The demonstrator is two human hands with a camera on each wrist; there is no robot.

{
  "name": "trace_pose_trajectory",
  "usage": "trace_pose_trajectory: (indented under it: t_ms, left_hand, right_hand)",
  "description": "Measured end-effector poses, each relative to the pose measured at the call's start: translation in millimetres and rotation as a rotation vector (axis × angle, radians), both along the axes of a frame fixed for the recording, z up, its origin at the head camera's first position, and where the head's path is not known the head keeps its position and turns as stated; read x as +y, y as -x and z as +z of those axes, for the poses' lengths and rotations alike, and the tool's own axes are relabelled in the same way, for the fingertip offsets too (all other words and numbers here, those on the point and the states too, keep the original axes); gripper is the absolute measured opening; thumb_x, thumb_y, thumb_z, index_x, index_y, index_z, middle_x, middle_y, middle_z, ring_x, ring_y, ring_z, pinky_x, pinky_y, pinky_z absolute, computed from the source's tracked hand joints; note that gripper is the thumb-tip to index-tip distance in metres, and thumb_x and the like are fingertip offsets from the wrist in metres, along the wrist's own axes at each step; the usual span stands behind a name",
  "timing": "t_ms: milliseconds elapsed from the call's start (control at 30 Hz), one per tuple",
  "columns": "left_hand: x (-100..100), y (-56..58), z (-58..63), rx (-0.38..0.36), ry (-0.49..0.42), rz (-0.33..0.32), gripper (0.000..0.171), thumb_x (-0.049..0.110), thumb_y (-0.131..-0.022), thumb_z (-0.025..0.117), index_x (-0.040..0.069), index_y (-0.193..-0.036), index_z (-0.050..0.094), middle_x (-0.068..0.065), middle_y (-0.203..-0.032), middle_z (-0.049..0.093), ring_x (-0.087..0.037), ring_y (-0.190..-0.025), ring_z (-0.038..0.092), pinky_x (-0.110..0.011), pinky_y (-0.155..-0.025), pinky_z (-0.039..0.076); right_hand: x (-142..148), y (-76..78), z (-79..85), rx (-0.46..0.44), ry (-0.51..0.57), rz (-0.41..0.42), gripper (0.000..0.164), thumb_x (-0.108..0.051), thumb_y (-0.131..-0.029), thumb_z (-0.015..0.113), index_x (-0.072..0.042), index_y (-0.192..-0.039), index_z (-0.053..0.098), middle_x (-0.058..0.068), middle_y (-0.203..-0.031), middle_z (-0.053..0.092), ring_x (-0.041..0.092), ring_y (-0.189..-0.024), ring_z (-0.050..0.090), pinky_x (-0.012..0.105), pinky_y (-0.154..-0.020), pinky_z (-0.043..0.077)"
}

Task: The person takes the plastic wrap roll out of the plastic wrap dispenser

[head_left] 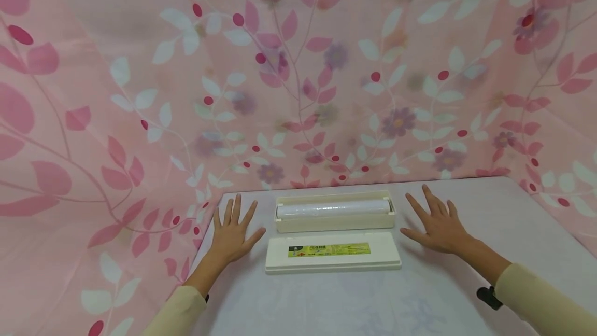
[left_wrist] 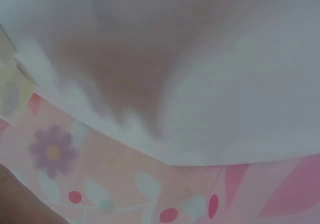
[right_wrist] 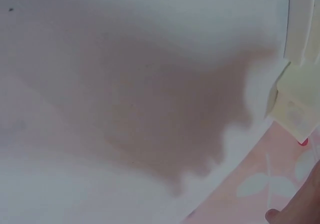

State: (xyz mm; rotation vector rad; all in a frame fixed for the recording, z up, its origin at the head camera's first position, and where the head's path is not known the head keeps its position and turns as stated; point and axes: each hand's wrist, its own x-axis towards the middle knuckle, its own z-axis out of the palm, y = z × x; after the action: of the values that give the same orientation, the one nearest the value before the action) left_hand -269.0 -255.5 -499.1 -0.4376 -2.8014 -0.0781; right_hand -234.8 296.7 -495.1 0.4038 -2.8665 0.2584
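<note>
A cream box (head_left: 336,221) stands uncovered toward the back of the table, with a roll of clear plastic film (head_left: 333,208) lying inside it. In front of it rests its cream lid (head_left: 333,263), bearing a green and yellow label (head_left: 328,250). My left hand (head_left: 234,235) is spread to the left of both, its fingers straight and holding nothing. To their right my right hand (head_left: 437,227) is spread the same way, also holding nothing. In the right wrist view a corner of the box (right_wrist: 296,112) shows beside that hand's shadow.
A white-covered table (head_left: 298,305) carries the box and lid. Pink curtains (head_left: 298,66) printed with leaves and flowers hang behind it and along both sides. Dark straps (head_left: 488,297) show at the wrists by the sleeves.
</note>
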Motion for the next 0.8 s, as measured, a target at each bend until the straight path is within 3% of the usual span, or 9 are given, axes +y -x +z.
trace_pose_trajectory:
  t_ms: [167, 333, 533, 800]
  left_hand:
    - [4.8, 4.1, 1.9, 0.011, -0.007, -0.009, 0.083, 0.069, -0.09, 0.047, 0.031, -0.159, 0.02, -0.017, -0.166, 0.003, -0.042, -0.152, 0.006, -0.07, -0.114, -0.004]
    - [10.5, 7.7, 6.2, -0.037, -0.005, 0.005, 0.083, 0.069, -0.092, 0.045, 0.031, -0.159, 0.015, -0.014, -0.167, -0.004, -0.039, -0.153, 0.003, -0.068, -0.115, -0.005]
    - [15.1, 12.2, 9.2, -0.069, 0.019, 0.013, 0.083, 0.069, -0.092, 0.043, 0.029, -0.16, 0.015, -0.014, -0.167, -0.001, -0.038, -0.153, 0.004, -0.069, -0.115, -0.001]
    - [18.4, 21.8, 11.2, -0.108, -0.002, -0.011, 0.082, 0.068, -0.093, 0.042, 0.029, -0.16, 0.014, -0.01, -0.168, -0.003, -0.035, -0.154, -0.002, -0.068, -0.115, -0.008]
  right_hand:
    - [-2.4, 3.7, 0.2, -0.008, 0.005, 0.008, 0.094, -0.066, -0.088, 0.057, -0.023, -0.159, 0.014, 0.024, -0.164, 0.0, 0.051, -0.136, 0.028, 0.077, -0.106, 0.011]
    - [-0.4, 6.4, 0.1, -0.012, 0.009, 0.006, 0.095, -0.066, -0.088, 0.056, -0.021, -0.16, 0.012, 0.024, -0.164, 0.0, 0.052, -0.134, 0.03, 0.077, -0.105, 0.012]
    - [1.8, 12.0, 0.6, -0.005, -0.009, -0.005, 0.095, -0.068, -0.089, 0.054, -0.022, -0.16, 0.012, 0.024, -0.164, -0.002, 0.052, -0.135, 0.028, 0.078, -0.105, 0.01]
    - [-1.7, 19.2, 10.8, -0.03, -0.025, -0.01, 0.097, -0.068, -0.089, 0.054, -0.017, -0.16, 0.012, 0.027, -0.163, 0.005, 0.052, -0.135, 0.032, 0.077, -0.106, 0.012]
